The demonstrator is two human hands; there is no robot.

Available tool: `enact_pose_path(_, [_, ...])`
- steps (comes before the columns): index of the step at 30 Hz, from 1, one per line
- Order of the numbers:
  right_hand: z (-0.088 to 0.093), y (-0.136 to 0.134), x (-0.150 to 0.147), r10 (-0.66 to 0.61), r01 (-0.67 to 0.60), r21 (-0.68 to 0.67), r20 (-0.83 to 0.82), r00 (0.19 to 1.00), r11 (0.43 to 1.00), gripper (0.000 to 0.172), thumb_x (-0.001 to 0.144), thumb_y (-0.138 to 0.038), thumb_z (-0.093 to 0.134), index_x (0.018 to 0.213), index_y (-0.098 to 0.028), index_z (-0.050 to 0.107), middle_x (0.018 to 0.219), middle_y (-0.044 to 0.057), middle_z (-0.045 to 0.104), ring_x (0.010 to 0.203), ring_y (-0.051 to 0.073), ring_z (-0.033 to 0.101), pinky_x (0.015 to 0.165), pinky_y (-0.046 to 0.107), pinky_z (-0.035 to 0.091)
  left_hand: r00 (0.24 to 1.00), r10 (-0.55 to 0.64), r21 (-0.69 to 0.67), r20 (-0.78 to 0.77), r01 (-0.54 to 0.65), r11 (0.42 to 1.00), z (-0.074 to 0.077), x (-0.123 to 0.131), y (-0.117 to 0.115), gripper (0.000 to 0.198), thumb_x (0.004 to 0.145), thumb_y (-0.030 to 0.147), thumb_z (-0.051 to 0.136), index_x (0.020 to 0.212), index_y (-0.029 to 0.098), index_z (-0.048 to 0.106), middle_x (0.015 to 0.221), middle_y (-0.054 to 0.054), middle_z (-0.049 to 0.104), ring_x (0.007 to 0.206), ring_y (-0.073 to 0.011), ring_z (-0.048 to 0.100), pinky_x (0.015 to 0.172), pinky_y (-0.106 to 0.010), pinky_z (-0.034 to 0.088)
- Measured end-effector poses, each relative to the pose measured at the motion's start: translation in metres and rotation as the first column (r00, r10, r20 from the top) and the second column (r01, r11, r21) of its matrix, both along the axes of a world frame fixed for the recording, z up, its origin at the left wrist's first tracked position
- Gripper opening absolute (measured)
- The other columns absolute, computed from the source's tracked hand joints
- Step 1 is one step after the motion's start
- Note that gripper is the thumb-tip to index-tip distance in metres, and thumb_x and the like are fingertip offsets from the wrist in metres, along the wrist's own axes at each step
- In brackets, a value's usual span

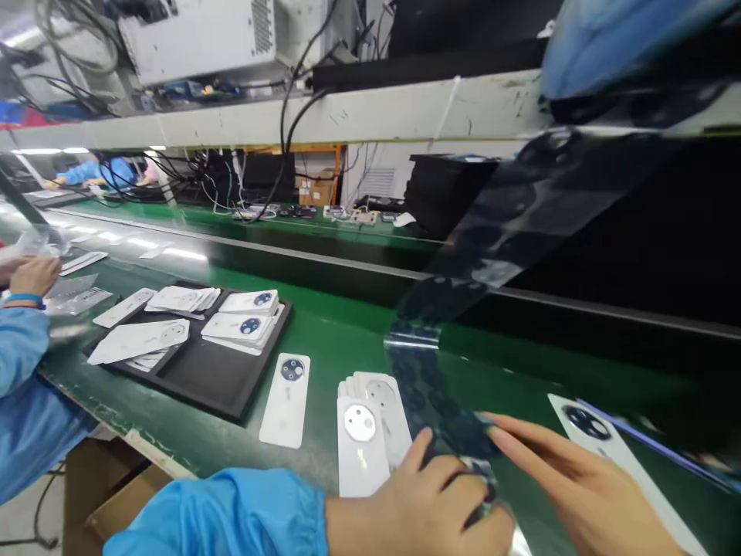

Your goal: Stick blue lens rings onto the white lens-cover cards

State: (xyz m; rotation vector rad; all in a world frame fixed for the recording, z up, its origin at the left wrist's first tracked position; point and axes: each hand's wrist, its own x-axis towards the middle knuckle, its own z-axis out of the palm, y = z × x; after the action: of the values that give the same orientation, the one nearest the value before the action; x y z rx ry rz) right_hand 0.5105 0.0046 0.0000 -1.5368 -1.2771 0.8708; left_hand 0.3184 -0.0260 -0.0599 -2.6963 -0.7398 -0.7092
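Observation:
A strip of clear film (440, 409) bearing dark ring-shaped stickers runs down from the shelf onto the green bench. Its lower end lies between my hands. My left hand (434, 502) is closed over that end, fingers bent, partly hiding it. With thumb and forefinger, my right hand (579, 479) pinches the strip's right edge. Just left of the film is a pile of white phone back covers (362, 455), their camera rings pale. One white back cover (285, 409) with a dark camera ring lies further left. Another white cover (628, 471), also dark-ringed, is partly behind my right hand.
A black tray (214, 382) holds several white covers, some dark-ringed. Beyond it, a co-worker's hand (35, 274) is near clear plastic bags (75, 297). A thin blue-violet stick (654, 440) lies at right. The shelf edge (370, 116) spans overhead, with black cables (283, 116) hanging down.

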Motion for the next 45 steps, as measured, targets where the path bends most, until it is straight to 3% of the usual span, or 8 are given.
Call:
enact_pose_path(3, [0.006, -0.002, -0.048, 0.022, -0.042, -0.098, -0.196, 0.98, 0.994, 0.045, 0.06, -0.058, 0.09, 0.087, -0.023, 0.082, 0.098, 0.01, 0.079, 0.093, 0.031, 0.072, 0.082, 0.036, 0.059, 0.998, -0.069, 0.118, -0.003, 0.069, 0.991, 0.008, -0.018, -0.018, 0.045, 0.097, 0.051, 0.047, 0.114, 0.015, 0.069, 0.103, -0.011, 0.067, 0.101, -0.0299, 0.063, 0.111, -0.073, 0.029])
enact_pose_path(7, [-0.004, -0.005, -0.076, 0.127, -0.172, -0.129, -0.3, 0.945, 0.977, 0.04, 0.068, -0.055, 0.088, 0.088, -0.022, 0.082, 0.097, 0.011, 0.078, 0.096, 0.03, 0.071, 0.09, 0.04, 0.055, 0.968, 0.164, 0.217, 0.19, -0.204, 0.954, -0.017, -0.046, -0.038, 0.065, 0.09, 0.056, 0.063, 0.147, 0.03, 0.048, 0.126, -0.016, 0.063, 0.122, -0.0456, 0.058, 0.103, -0.073, 0.037])
enact_pose_path(11, [-0.014, -0.003, -0.08, 0.199, -0.236, -0.095, -0.293, 0.935, 0.967, 0.034, 0.07, -0.053, 0.087, 0.082, -0.022, 0.082, 0.128, 0.013, 0.07, 0.115, 0.031, 0.065, 0.097, 0.04, 0.052, 0.956, 0.223, 0.174, 0.192, -0.257, 0.951, -0.045, -0.062, -0.041, 0.063, 0.089, 0.046, 0.07, 0.146, 0.038, 0.045, 0.122, -0.011, 0.065, 0.125, -0.04, 0.059, 0.104, -0.065, 0.042])
enact_pose_path(15, [-0.014, 0.011, -0.087, 0.223, -0.272, -0.184, -0.251, 0.942, 0.944, 0.035, 0.074, -0.052, 0.085, 0.084, -0.018, 0.081, 0.093, 0.01, 0.077, 0.079, 0.022, 0.069, 0.075, 0.034, 0.056, 0.98, 0.122, 0.123, 0.154, -0.142, 0.982, -0.054, -0.067, -0.032, 0.043, 0.091, 0.044, 0.066, 0.128, 0.022, 0.06, 0.127, -0.014, 0.065, 0.126, -0.0391, 0.058, 0.114, -0.062, 0.031])
enact_pose_path(18, [-0.023, 0.023, -0.094, 0.252, -0.327, -0.236, -0.298, 0.921, 0.915, 0.037, 0.076, -0.049, 0.084, 0.087, -0.014, 0.078, 0.068, 0.006, 0.073, 0.061, 0.017, 0.064, 0.063, 0.031, 0.053, 0.979, 0.102, 0.095, 0.176, -0.12, 0.988, -0.055, -0.066, -0.027, 0.037, 0.091, 0.042, 0.067, 0.12, 0.019, 0.065, 0.127, -0.013, 0.066, 0.123, -0.0367, 0.061, 0.119, -0.06, 0.024])
enact_pose_path(26, [-0.062, 0.027, -0.087, 0.223, -0.346, -0.245, -0.418, 0.881, 0.906, 0.056, 0.082, -0.041, 0.083, 0.127, -0.018, 0.059, 0.072, -0.002, 0.067, 0.057, 0.012, 0.059, 0.051, 0.021, 0.045, 0.981, 0.079, 0.016, 0.177, -0.084, 0.996, -0.05, -0.065, -0.029, 0.031, 0.092, 0.04, 0.067, 0.115, 0.02, 0.068, 0.12, -0.008, 0.071, 0.119, -0.0351, 0.064, 0.119, -0.06, 0.026])
enact_pose_path(34, [-0.05, 0.02, -0.084, 0.254, -0.375, -0.278, -0.386, 0.887, 0.884, 0.035, 0.086, -0.035, 0.079, 0.113, -0.022, 0.061, 0.076, -0.002, 0.068, 0.066, 0.013, 0.065, 0.063, 0.023, 0.054, 0.998, 0.049, -0.175, -0.027, -0.052, 0.983, -0.027, -0.074, -0.032, 0.034, 0.096, 0.038, 0.063, 0.126, 0.022, 0.065, 0.134, -0.01, 0.064, 0.128, -0.0367, 0.058, 0.117, -0.061, 0.029])
enact_pose_path(45, [-0.045, 0.022, -0.085, 0.266, -0.362, -0.321, -0.308, 0.914, 0.875, 0.03, 0.088, -0.036, 0.077, 0.11, -0.023, 0.06, 0.075, -0.001, 0.067, 0.064, 0.014, 0.065, 0.06, 0.024, 0.055, 0.994, 0.099, -0.214, -0.043, -0.106, 0.971, -0.03, -0.072, -0.035, 0.034, 0.098, 0.045, 0.06, 0.128, 0.03, 0.064, 0.136, -0.003, 0.063, 0.127, -0.0299, 0.058, 0.115, -0.052, 0.036])
